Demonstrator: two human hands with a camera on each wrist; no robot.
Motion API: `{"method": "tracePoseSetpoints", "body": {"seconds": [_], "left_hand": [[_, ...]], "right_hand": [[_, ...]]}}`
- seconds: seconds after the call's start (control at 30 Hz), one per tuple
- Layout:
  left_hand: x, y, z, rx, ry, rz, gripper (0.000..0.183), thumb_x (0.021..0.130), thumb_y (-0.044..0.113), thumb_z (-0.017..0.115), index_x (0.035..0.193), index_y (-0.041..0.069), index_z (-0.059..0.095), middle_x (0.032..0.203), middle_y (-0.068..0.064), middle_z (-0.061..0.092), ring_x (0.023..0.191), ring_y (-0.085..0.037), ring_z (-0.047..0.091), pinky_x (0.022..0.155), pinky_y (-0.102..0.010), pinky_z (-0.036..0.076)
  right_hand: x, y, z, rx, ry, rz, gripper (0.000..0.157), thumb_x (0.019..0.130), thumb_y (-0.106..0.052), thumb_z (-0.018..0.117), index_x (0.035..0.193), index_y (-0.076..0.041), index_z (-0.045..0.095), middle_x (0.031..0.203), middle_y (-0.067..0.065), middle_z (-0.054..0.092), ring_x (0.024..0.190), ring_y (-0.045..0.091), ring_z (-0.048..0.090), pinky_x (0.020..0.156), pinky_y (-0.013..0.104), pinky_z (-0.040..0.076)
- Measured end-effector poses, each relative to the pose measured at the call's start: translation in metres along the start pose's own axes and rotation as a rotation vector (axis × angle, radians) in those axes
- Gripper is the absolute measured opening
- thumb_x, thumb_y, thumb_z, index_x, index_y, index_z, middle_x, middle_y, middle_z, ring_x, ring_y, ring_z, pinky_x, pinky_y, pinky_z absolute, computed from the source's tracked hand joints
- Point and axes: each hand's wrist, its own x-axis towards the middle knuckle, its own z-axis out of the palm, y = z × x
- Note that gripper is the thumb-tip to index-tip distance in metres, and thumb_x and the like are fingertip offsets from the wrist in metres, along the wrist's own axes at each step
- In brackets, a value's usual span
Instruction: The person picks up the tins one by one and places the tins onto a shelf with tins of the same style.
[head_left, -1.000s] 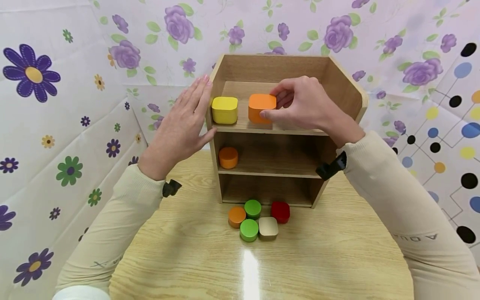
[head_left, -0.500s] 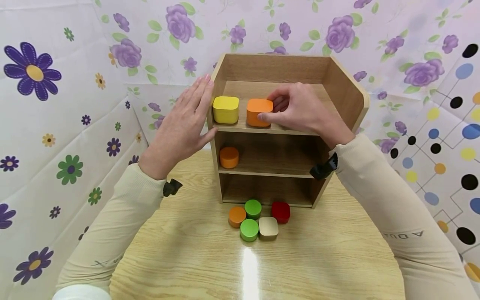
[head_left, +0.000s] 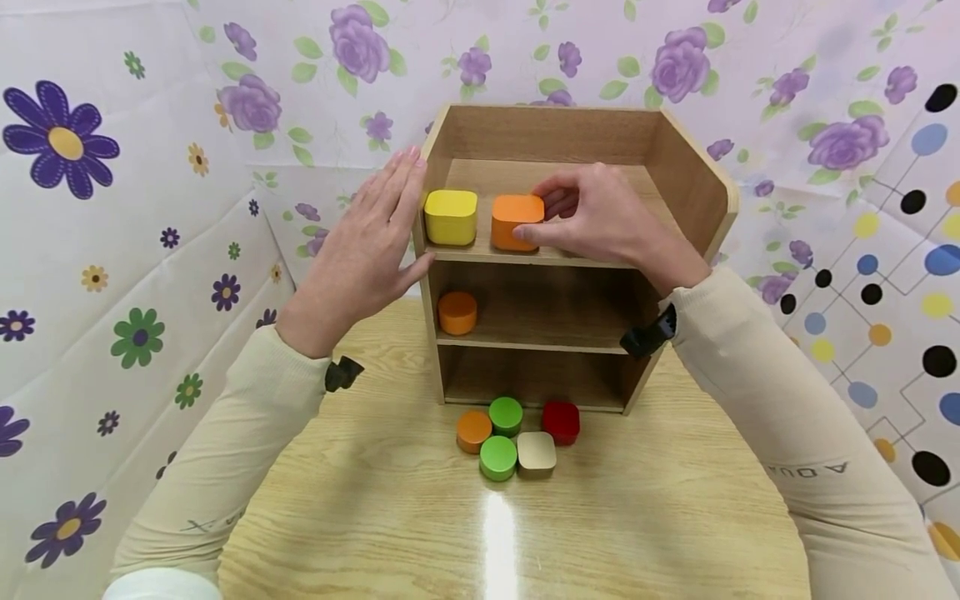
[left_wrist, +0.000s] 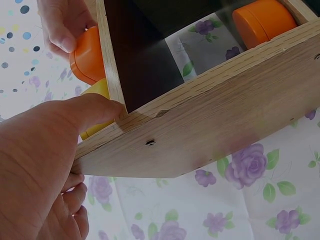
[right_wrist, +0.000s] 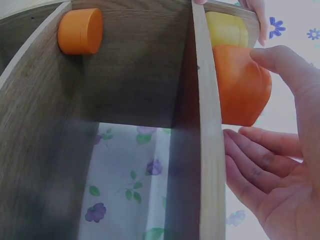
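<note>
On the top tier of the wooden shelf (head_left: 555,133) stand a yellow rounded-square box (head_left: 451,218) at the left and an orange rounded-square box (head_left: 516,223) beside it, with a small gap. My right hand (head_left: 600,215) holds the orange box at its right side, thumb across the front; the right wrist view shows the thumb on that orange box (right_wrist: 242,85), other fingers loosely bent by its side. My left hand (head_left: 360,246) rests straight-fingered along the shelf's left side panel. In the left wrist view its thumb (left_wrist: 95,111) lies over the front edge.
An orange round box (head_left: 457,312) sits at the left of the middle tier. Before the shelf, on the wooden table (head_left: 360,500), cluster an orange round box (head_left: 474,432), two green round boxes (head_left: 498,457), a beige box (head_left: 536,452) and a red box (head_left: 561,422). Patterned cloth (head_left: 150,250) surrounds the table.
Over the first half second, the right hand shifted the orange box slightly left and towards the front edge. Since then it has barely moved. The left hand has stayed in place.
</note>
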Motion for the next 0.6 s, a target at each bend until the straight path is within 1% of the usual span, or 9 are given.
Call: {"method": "tracePoseSetpoints", "body": {"seconds": [0.1,0.17,0.3,0.43,0.5,0.6], "left_hand": [[0.0,0.0,0.0,0.006,-0.004,0.0,0.094,0.097,0.021,0.075,0.166,-0.007,0.016,0.175,-0.025,0.019,0.164,-0.039,0.02,0.136,-0.049,0.018],[0.0,0.0,0.0,0.008,-0.005,0.0,0.095,0.097,0.022,0.075,0.166,-0.007,0.016,0.175,-0.025,0.019,0.164,-0.039,0.02,0.136,-0.05,0.019],[0.0,0.001,0.0,0.007,-0.016,-0.009,0.096,0.098,0.023,0.075,0.166,-0.006,0.015,0.176,-0.024,0.017,0.164,-0.039,0.019,0.136,-0.05,0.019],[0.0,0.001,0.0,-0.007,-0.017,-0.01,0.096,0.097,0.022,0.075,0.166,-0.006,0.014,0.176,-0.024,0.017,0.164,-0.039,0.019,0.136,-0.049,0.017],[0.0,0.0,0.0,-0.014,-0.012,-0.005,0.096,0.097,0.02,0.075,0.166,-0.007,0.015,0.176,-0.024,0.017,0.164,-0.039,0.019,0.137,-0.048,0.016],[0.0,0.0,0.0,-0.025,-0.004,0.0,0.095,0.097,0.019,0.075,0.166,-0.007,0.015,0.176,-0.024,0.017,0.164,-0.039,0.019,0.137,-0.049,0.017]], "right_hand": [[-0.006,-0.002,-0.006,-0.001,0.022,0.015,0.069,0.086,-0.05,0.083,0.136,-0.005,0.068,0.127,0.01,0.075,0.112,0.023,0.072,0.105,0.042,0.059],[-0.01,-0.003,-0.01,-0.002,0.049,0.008,0.069,0.086,-0.05,0.084,0.136,-0.006,0.068,0.127,0.01,0.075,0.114,0.023,0.072,0.107,0.042,0.058],[-0.02,-0.003,-0.015,0.014,0.103,-0.035,0.065,0.085,-0.045,0.086,0.134,-0.005,0.07,0.123,0.011,0.077,0.113,0.025,0.074,0.107,0.042,0.058],[-0.034,-0.003,-0.017,0.0,0.156,-0.071,0.058,0.085,-0.041,0.087,0.129,-0.005,0.072,0.117,0.011,0.078,0.109,0.025,0.075,0.105,0.041,0.059],[-0.042,-0.003,-0.018,0.0,0.185,-0.097,0.053,0.085,-0.036,0.088,0.126,-0.005,0.073,0.114,0.01,0.079,0.106,0.022,0.076,0.102,0.031,0.059],[-0.055,-0.003,-0.02,-0.004,0.222,-0.14,0.047,0.084,-0.03,0.089,0.122,-0.006,0.075,0.11,0.007,0.08,0.102,0.018,0.076,0.095,0.015,0.056]]}}
